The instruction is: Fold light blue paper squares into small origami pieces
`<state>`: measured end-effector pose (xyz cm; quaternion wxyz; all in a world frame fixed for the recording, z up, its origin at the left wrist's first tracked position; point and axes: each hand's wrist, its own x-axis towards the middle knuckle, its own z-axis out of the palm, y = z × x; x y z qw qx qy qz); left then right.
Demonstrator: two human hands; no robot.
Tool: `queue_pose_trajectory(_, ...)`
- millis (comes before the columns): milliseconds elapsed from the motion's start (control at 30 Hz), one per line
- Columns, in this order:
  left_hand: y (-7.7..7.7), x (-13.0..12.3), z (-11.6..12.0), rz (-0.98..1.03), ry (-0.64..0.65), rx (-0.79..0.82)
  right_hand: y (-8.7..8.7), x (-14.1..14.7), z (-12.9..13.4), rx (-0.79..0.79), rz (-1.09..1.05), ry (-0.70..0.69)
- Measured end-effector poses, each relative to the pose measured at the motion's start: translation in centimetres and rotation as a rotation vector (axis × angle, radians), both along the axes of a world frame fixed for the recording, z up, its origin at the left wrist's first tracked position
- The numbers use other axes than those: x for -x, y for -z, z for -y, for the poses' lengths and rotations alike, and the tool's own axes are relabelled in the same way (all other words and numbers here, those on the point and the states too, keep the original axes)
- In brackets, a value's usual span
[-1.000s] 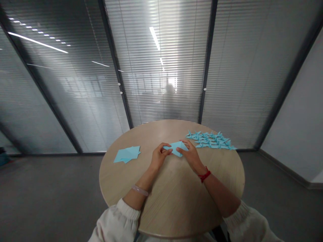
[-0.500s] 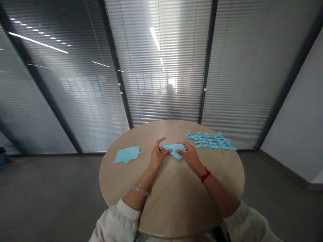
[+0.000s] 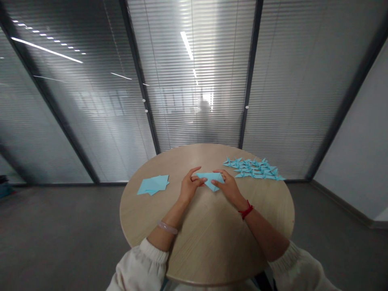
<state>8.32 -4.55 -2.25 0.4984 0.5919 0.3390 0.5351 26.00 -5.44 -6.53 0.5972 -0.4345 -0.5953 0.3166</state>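
Between my two hands is a light blue sheet of origami paper (image 3: 214, 184), folded into a roughly triangular shape with its point toward me. My left hand (image 3: 189, 186) pinches its left corner between thumb and fingers, the index finger raised away from it. On the other side, my right hand (image 3: 229, 186) grips the right part, thumb on top and fingers behind. The fingers under the paper are partly hidden. Several folded blue paper cranes (image 3: 256, 169) lie in rows beyond my right hand. Left of my left hand rests a small pile of flat blue paper sheets (image 3: 154, 184).
The round wooden table (image 3: 212, 246) stands in front of me. Behind it are glass partitions with blinds (image 3: 200, 133), and a white wall (image 3: 354, 145) is at the right. A dark blue object (image 3: 5, 188) sits on the floor at the far left.
Almost nothing differs. The left fingers have shifted very slightly on the folded paper, and the view has moved a little.
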Motion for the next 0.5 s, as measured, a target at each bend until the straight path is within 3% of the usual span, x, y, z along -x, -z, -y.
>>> queue_pose_trajectory(133, 0.22, -0.07, -0.23, 0.129, 0.070, 0.086, 0.13, -0.11, -0.09, -0.017, -0.027, 0.009)
queue_pose_trajectory(500, 0.60, 0.10, -0.48, 0.194, 0.057, 0.132, -0.30, 0.23, 0.36, 0.030, -0.039, -0.027)
